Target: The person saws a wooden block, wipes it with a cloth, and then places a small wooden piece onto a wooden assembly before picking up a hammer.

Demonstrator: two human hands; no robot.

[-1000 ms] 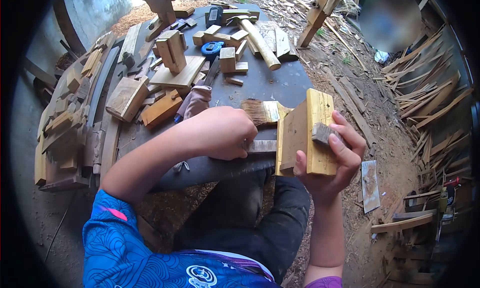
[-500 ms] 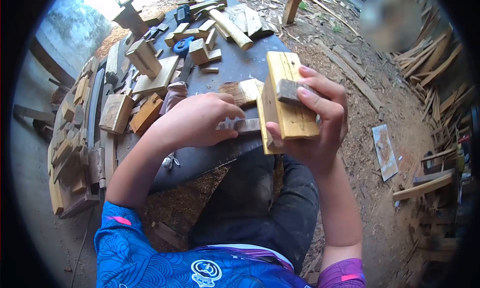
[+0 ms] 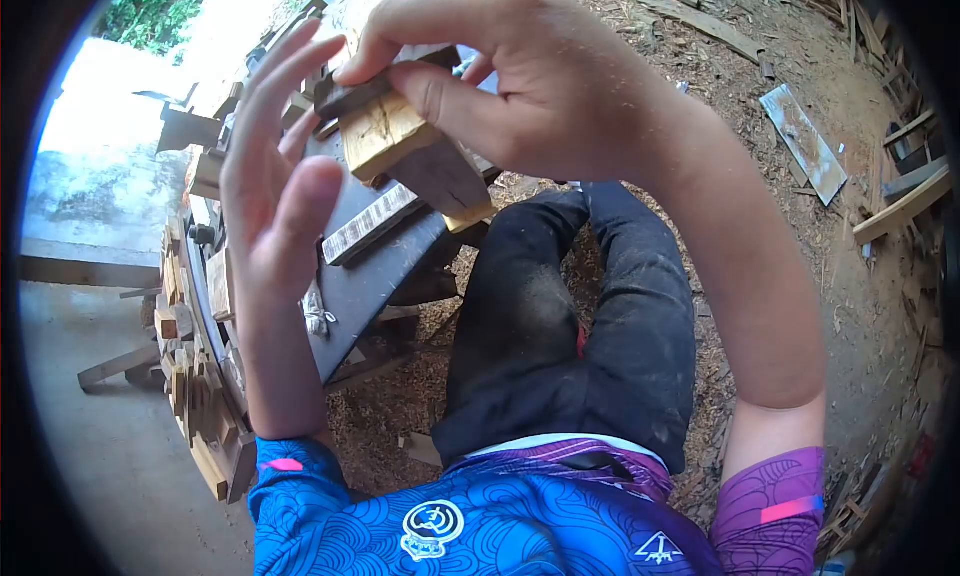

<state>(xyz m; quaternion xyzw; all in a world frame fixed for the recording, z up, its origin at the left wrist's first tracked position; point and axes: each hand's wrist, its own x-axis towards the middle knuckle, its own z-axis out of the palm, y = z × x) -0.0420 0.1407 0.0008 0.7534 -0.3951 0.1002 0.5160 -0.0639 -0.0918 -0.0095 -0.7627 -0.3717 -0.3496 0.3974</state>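
My right hand [image 3: 520, 86] is raised and pinches a yellowish wooden block piece [image 3: 385, 141] from above, thumb and fingers by a dark wood strip [image 3: 350, 96] that crosses it. A dark flat side of the piece faces down toward my legs. My left hand [image 3: 275, 176] is open beside the near left end of the piece, fingers stretched upward and thumb apart. Below, a weathered wooden strip [image 3: 370, 226] lies on the dark tabletop [image 3: 385, 281].
Stacked wood offcuts [image 3: 200, 386] line the table's left side. A white knotted cord [image 3: 317, 316] lies near its front edge. My legs [image 3: 570, 306] are right of the table. On the littered ground at right lies a pale board [image 3: 805, 141], with scrap wood beyond.
My right hand has lifted the wooden piece up and left and turned it. My left hand has come off the table area, opened and risen beside it. The view has shifted.
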